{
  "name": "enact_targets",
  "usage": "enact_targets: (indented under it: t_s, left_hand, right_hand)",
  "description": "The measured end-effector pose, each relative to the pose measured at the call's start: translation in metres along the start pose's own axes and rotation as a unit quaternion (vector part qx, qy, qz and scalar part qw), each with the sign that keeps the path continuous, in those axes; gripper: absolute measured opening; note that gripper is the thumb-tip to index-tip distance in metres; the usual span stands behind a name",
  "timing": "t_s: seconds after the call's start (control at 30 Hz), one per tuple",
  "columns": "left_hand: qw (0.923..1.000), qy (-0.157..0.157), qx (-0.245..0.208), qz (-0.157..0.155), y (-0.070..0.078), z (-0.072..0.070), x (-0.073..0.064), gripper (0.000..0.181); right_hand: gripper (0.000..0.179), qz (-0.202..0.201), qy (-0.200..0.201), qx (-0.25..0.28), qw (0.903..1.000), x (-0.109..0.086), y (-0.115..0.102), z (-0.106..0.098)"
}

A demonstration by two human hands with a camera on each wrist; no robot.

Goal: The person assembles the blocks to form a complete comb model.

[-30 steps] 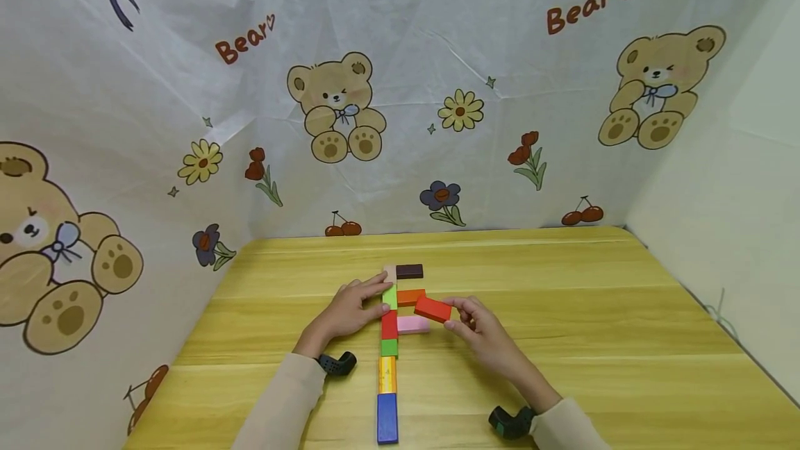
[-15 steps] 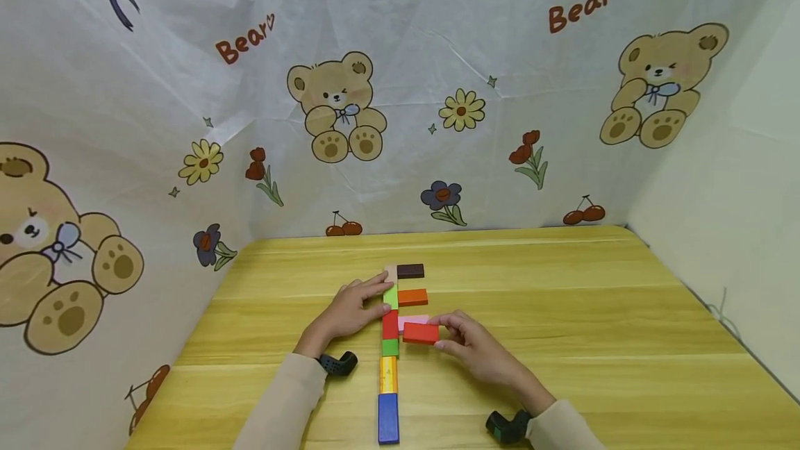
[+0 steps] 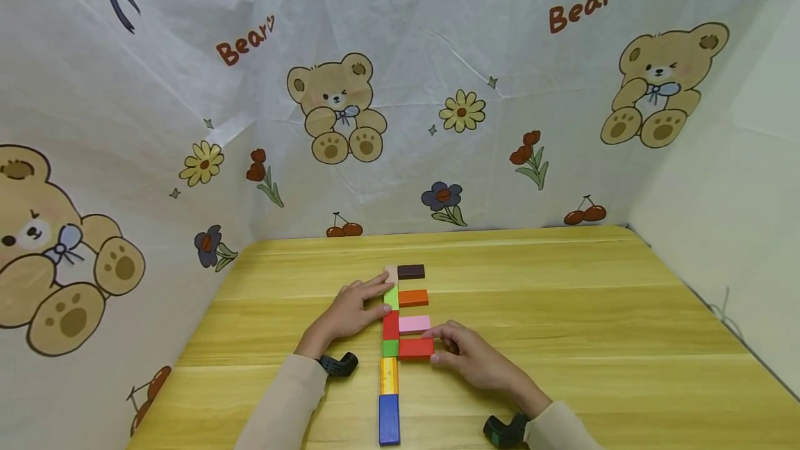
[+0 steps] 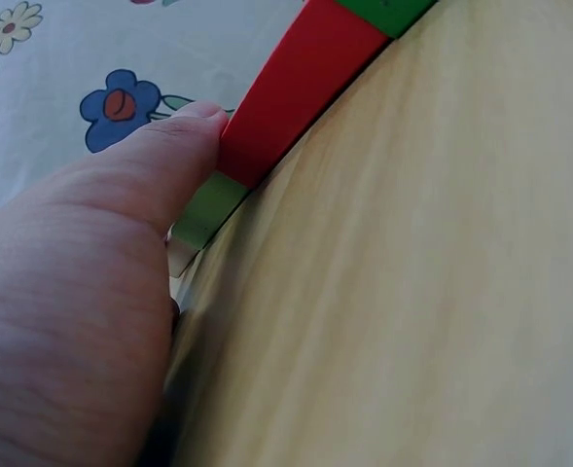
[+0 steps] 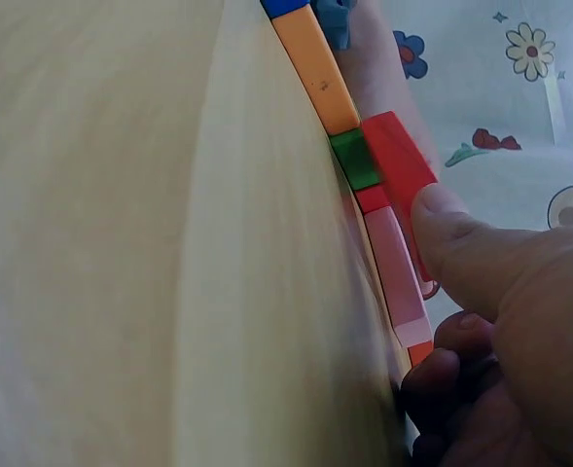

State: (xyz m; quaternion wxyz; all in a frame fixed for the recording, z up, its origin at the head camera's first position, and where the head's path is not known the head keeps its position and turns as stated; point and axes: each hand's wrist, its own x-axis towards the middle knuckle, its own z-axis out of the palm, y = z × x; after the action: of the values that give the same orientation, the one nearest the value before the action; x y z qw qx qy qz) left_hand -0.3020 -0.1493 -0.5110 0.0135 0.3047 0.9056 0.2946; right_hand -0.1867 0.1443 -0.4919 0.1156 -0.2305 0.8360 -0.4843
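Observation:
A column of wooden blocks runs toward the person in the head view: beige (image 3: 392,274), light green (image 3: 391,298), red (image 3: 390,325), green (image 3: 390,348), yellow (image 3: 389,375) and blue (image 3: 389,419). My left hand (image 3: 350,311) rests at its left side, fingers on the beige and light green blocks, thumb (image 4: 184,141) near the red one. My right hand (image 3: 475,358) pinches the right end of another red block (image 3: 415,348), which lies crosswise beside the green block. Whether it touches the table cannot be told. The right fingertips are partly hidden in the right wrist view.
Right of the column, a dark brown block (image 3: 411,271), an orange block (image 3: 414,298) and a pink block (image 3: 413,324) lie crosswise on the wooden table (image 3: 562,311). A bear-print cloth (image 3: 400,179) hangs behind the table's far edge.
My right hand has brought the held red block toward the person and left, from over the orange and pink blocks to beside the green block. My left hand has stayed in place.

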Motion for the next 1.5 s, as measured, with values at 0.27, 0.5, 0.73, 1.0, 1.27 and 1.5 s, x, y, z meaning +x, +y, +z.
enact_targets:
  t_s: [0.27, 0.5, 0.73, 1.0, 1.27, 1.5]
  left_hand:
    - [1.0, 0.001, 0.003, 0.0, -0.0016, -0.0011, -0.0004, 0.059]
    - [1.0, -0.003, -0.002, -0.001, -0.0008, -0.001, -0.0016, 0.06]
    - [1.0, 0.0, -0.001, 0.001, 0.0017, -0.0003, -0.0022, 0.059]
    - [1.0, -0.002, -0.003, -0.005, 0.0026, -0.0014, -0.0012, 0.059]
    - [1.0, -0.001, -0.005, -0.004, 0.002, -0.0007, -0.0014, 0.058]
    - [1.0, 0.002, -0.007, -0.004, 0.0011, 0.0011, -0.0013, 0.058]
  right_hand:
    - [0.028, 0.0, -0.003, -0.004, 1.0, 0.002, -0.0007, 0.0007]
    - [0.027, -0.004, 0.001, -0.035, 0.9994, 0.0019, 0.0001, 0.0026]
    - [0.029, -0.007, 0.012, -0.085, 0.9963, 0.0004, -0.0009, 0.003]
    - [0.03, -0.008, 0.018, -0.093, 0.9954, 0.0008, -0.002, 0.0029]
    - [0.036, -0.008, -0.002, -0.07, 0.9975, 0.0004, 0.0001, 0.0019]
    - [0.034, 0.005, -0.012, -0.038, 0.9992, -0.0002, 0.0042, 0.0007]
